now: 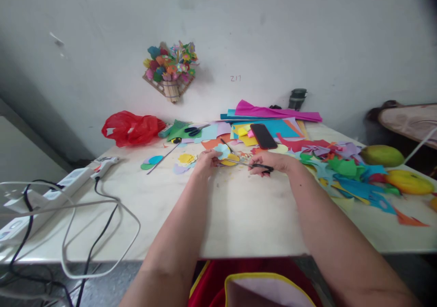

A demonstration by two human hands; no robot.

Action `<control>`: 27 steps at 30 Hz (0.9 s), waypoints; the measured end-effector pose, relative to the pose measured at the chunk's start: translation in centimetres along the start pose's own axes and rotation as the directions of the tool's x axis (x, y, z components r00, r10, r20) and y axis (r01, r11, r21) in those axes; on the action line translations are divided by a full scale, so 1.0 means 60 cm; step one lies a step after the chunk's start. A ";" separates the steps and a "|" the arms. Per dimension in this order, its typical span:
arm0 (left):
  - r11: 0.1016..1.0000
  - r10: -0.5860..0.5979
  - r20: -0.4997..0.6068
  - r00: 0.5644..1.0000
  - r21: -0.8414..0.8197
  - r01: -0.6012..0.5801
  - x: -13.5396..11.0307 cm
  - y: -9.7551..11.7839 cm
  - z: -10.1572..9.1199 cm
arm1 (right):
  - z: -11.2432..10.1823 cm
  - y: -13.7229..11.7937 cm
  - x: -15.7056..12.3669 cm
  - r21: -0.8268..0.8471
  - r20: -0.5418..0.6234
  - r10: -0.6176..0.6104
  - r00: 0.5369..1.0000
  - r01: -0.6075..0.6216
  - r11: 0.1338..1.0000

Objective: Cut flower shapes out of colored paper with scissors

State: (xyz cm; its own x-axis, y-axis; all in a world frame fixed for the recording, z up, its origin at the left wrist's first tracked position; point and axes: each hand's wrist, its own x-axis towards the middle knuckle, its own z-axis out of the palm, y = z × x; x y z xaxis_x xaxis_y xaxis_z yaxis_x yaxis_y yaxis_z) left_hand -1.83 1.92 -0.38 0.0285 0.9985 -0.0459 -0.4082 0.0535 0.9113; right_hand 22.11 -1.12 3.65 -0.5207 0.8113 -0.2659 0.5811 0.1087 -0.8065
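At the middle of the pale table (pixel 249 216), seen from where I stand, the person's bare forearms come in from six o'clock and converge; the left hand (pixel 206 162) has thumb and fingers pinched together on a light-blue paper flower (pixel 222 150); the right hand (pixel 269 160), just beside it at three o'clock, is curled around the black handles of a pair of scissors (pixel 251 165), the blades pointing to nine o'clock by the flower, though I cannot tell whether they touch its edge; at eleven o'clock from the hands, a stick-built basket (pixel 171 91) hangs on the wall (pixel 307 33), crowded with many-coloured flowers (pixel 170 63); at ten, a crumpled red plastic bag (pixel 133 128) lies on the table, its contents hidden; at one, a dark cup (pixel 297 99) stands at the back, what it holds out of sight; near the right hand at one o'clock a phone (pixel 263 136) rests on coloured sheets; a yellow paper flower (pixel 187 159) lies at nine; farther out at nine runs a white power strip (pixel 73 179) with tangled cables; at three spread cut paper scraps (pixel 344 168), with a green fruit (pixel 382 155) and a yellow fruit (pixel 409 181) beyond them.
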 end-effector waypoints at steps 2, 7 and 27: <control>0.999 -0.020 0.029 0.999 0.031 0.019 0.002 -0.002 -0.001 | 0.002 0.000 0.003 -0.009 -0.006 0.007 1.000 -0.007 1.000; 0.995 -0.062 0.009 0.998 0.076 0.061 0.005 -0.004 0.002 | 0.004 -0.005 0.004 -0.015 -0.008 -0.005 1.000 0.005 1.000; 0.992 -0.094 0.012 0.995 0.087 0.093 -0.002 0.000 0.009 | 0.012 0.010 0.029 0.026 -0.046 -0.034 0.998 0.035 0.999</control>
State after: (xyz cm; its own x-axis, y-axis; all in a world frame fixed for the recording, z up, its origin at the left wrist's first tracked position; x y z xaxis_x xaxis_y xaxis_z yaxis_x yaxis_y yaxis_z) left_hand -1.33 1.78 -0.16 0.0780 0.9889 -0.1263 -0.3228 0.1449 0.9353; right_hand 21.10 -0.07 2.35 -0.5107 0.8327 -0.2140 0.5461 0.1219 -0.8288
